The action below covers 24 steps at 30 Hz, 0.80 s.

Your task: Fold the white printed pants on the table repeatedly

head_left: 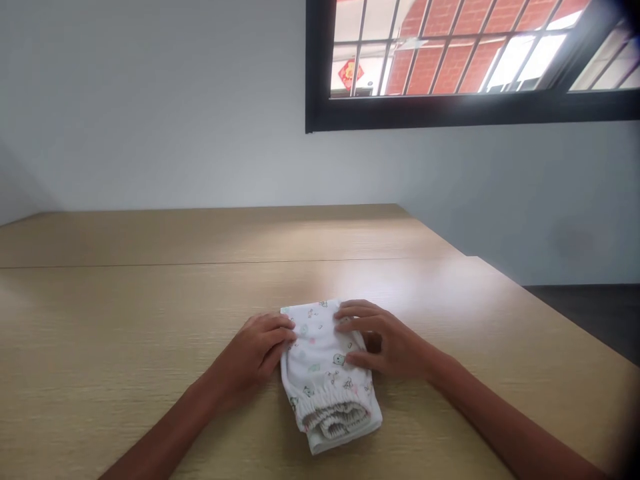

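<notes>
A white pair of pants (320, 360), printed with small animals in green, pink and grey, lies folded into a thick narrow bundle on the wooden table. Its gathered elastic edge faces me, with several layers of cloth showing there. My left hand (267, 343) rests along the bundle's left edge, fingertips lightly over the cloth and the thumb partly hidden. On the right side, my right hand (383, 340) has its fingers spread, their tips touching the top of the cloth near its right edge. Neither hand visibly grips the fabric.
The pale wooden table (150, 320) spreads far to the left and back, with a thin seam across it. Its right edge slants down past my right arm. Behind stand a light wall (175, 107) and a dark-framed barred window (450, 110).
</notes>
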Motion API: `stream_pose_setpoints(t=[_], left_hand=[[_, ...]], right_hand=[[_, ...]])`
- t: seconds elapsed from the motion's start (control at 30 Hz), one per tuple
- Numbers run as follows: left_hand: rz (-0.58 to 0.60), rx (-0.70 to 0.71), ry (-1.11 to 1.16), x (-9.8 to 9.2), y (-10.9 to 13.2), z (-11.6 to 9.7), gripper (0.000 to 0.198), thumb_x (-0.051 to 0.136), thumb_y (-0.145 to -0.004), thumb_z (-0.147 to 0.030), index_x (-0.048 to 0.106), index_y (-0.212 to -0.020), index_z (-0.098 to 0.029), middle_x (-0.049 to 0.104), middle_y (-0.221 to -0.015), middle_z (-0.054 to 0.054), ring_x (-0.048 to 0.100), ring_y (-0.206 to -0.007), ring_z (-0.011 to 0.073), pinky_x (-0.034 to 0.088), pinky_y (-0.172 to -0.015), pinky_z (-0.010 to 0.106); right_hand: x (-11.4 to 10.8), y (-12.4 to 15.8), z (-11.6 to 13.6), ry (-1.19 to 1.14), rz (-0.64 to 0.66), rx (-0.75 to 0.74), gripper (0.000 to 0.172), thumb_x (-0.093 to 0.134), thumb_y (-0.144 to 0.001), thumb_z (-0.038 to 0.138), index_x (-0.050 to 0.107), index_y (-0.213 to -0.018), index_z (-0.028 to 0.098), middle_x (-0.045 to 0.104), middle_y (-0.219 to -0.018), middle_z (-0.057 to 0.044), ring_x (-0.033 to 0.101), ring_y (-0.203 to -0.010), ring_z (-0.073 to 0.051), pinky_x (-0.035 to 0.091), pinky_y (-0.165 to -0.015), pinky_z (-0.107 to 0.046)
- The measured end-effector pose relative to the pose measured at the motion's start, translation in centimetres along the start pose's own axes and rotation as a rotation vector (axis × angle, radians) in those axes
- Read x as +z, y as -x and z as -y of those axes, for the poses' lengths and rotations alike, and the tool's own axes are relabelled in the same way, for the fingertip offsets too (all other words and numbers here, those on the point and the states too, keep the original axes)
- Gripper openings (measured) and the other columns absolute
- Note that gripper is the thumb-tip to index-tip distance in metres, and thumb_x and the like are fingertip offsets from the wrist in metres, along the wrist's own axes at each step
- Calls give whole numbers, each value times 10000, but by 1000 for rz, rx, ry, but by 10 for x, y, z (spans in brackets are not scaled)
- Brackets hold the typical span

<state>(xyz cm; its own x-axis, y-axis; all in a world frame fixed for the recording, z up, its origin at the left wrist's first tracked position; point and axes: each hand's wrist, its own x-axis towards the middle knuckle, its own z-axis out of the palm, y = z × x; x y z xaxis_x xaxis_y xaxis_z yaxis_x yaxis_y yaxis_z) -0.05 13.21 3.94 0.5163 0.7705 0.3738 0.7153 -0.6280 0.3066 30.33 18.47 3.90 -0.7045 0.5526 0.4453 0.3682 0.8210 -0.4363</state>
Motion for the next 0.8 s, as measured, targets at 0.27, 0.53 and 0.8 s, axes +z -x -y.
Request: stream_pose_setpoints(t=[0.27,0.53,0.8], left_hand=[[246,-101,-21,0,-3,-14,764,497,-891,-697,355,-1503,-261,300,-1559,47,238,-1455,280,90,-1194,561],[42,-124,99,4,2,-13,301,630,-901,-461,654,-1141,-280,602,-1314,12,497,-1258,234,213,-1135,481],[65,-210,526,-5,1,-23,252,586,-916,-424,615,-951,-176,573,-889,50,529,-809,179,430,-674,276]], right_hand=[[3,-1,-4,5,-21,-34,479,782,-803,519,668,-1205,285,585,-1265,-56,499,-1218,-254,401,-1051,-441],[0,-1,2,-109,-28,-25,233,721,-877,389,699,-1005,196,638,-973,-72,562,-933,-202,479,-754,-303],[0,-1,29,-409,-120,202,261,682,-882,413,638,-856,157,603,-785,-37,541,-680,-139,414,-545,-216]])
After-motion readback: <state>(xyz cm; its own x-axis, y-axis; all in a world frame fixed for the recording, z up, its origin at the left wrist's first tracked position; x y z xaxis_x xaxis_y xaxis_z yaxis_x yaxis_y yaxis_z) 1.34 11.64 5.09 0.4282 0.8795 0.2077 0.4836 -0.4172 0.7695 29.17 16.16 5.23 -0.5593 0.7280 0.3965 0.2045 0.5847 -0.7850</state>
